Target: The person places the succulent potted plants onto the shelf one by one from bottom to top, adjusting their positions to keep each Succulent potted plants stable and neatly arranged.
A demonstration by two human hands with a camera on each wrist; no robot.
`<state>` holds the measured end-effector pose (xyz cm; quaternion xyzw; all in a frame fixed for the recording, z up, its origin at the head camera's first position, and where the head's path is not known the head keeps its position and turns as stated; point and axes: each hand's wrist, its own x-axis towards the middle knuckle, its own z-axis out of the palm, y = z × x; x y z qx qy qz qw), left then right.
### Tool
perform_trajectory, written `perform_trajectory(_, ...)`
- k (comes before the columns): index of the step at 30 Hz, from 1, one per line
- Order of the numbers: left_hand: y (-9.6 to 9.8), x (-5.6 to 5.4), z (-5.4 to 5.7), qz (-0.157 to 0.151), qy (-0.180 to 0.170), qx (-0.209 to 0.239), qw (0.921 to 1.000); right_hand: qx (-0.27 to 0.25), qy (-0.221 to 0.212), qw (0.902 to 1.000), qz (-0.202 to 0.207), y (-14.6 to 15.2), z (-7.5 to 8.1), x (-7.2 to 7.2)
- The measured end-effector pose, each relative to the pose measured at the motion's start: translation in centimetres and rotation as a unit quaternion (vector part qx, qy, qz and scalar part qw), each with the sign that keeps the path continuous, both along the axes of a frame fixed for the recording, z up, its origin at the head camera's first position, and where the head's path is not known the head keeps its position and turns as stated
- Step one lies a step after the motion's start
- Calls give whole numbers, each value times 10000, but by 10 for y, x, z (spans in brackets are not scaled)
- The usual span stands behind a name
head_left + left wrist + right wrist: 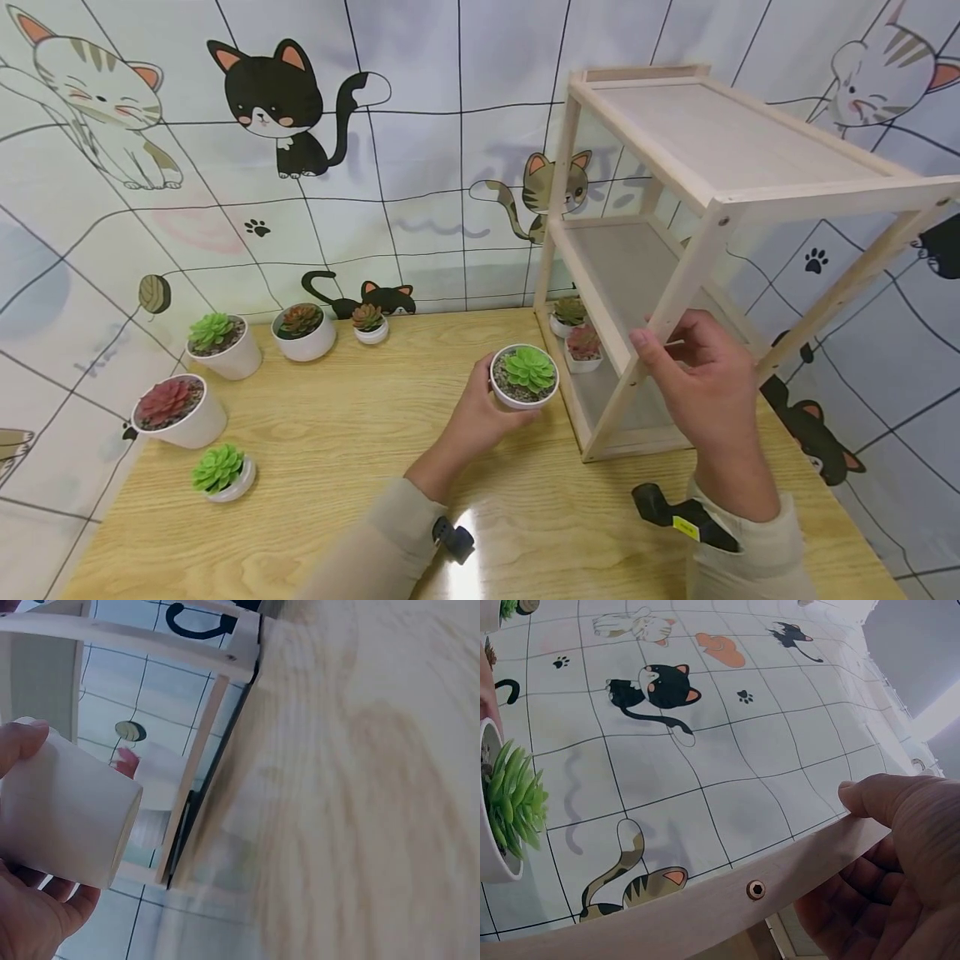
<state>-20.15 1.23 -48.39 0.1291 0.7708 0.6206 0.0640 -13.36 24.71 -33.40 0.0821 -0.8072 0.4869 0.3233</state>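
My left hand (487,408) grips a white pot holding a green succulent (528,369), raised just left of a wooden shelf rack (633,392). In the left wrist view the thumb and fingers wrap the white pot (67,806). My right hand (705,379) pinches the rack's near front post, with the thumb on its left face. The right wrist view shows that hand (900,862) on the post (727,900) beside a screw head. On the rack's bottom shelf stand two small potted succulents, one dark green (569,312) and one red (583,343), partly behind the frame.
At the left of the wooden table (337,467) stand several white-potted succulents: a green one (225,343), a red one (178,410), a low green one (225,473), a brownish one (303,331) and a small brown one (370,323). A cat-print curtain (420,167) hangs behind.
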Motion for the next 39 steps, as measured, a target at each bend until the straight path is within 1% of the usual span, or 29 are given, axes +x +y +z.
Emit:
perform_trajectory(4,9,1,-3,-84,-4,50,10000,19,116,9999,62,0,-1,-1)
perform_trajectory(10,25,1,-6,-186,-69,49,9998,22,-18,10000,-59,-1,-1,0)
perform_trajectory(17,40,-1,-10,-236,-178,-50,9996,4,-38,10000,-51,0,-1,0)
perform_trajectory(25,50,-4,-12,-297,-167,-80,9994,-10,-169,9998,-116,0,0,1)
perform_trajectory(30,55,-4,-15,-387,-90,-83,9992,-21,-52,10000,-43,0,0,0)
perform_trajectory(35,58,-2,-16,-497,-99,-100,9987,-113,-18,9999,28,0,-1,0)
perform_trajectory(39,61,-3,-16,-577,23,-197,9981,-63,83,9999,23,1,-2,1)
